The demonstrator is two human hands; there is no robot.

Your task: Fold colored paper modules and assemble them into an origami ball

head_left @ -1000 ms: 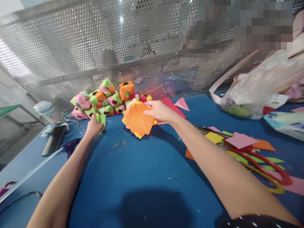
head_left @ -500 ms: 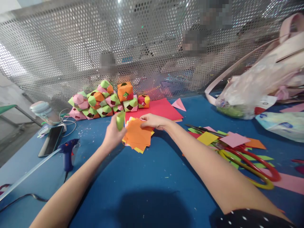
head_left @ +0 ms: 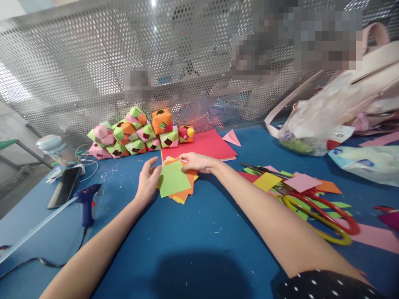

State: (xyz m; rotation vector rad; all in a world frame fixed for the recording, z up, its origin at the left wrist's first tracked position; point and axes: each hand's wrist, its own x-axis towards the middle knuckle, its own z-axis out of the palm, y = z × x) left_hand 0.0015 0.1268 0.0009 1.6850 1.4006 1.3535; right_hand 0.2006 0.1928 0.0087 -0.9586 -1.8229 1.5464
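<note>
A green paper square (head_left: 172,180) lies on top of a small stack of orange and yellow squares (head_left: 183,193) on the blue table (head_left: 187,245). My left hand (head_left: 148,180) holds the green square at its left edge, thumb and fingers pinched on it. My right hand (head_left: 196,161) rests at the far edge of the stack, its fingers curled and pinching the stack's far edge. Behind the stack lies a pile of red paper sheets (head_left: 202,145).
A heap of folded paper cubes (head_left: 137,133) sits against the perforated metal screen (head_left: 124,62). A blue glue gun (head_left: 87,201), a phone (head_left: 64,187) and a bottle (head_left: 56,148) are at the left. Paper scraps and red and yellow scissors (head_left: 324,216) lie right, a plastic bag (head_left: 324,120) behind.
My left hand came from the cube heap to the stack with a green piece, which now lies flat on the orange squares. My right hand lowered the stack onto the table.
</note>
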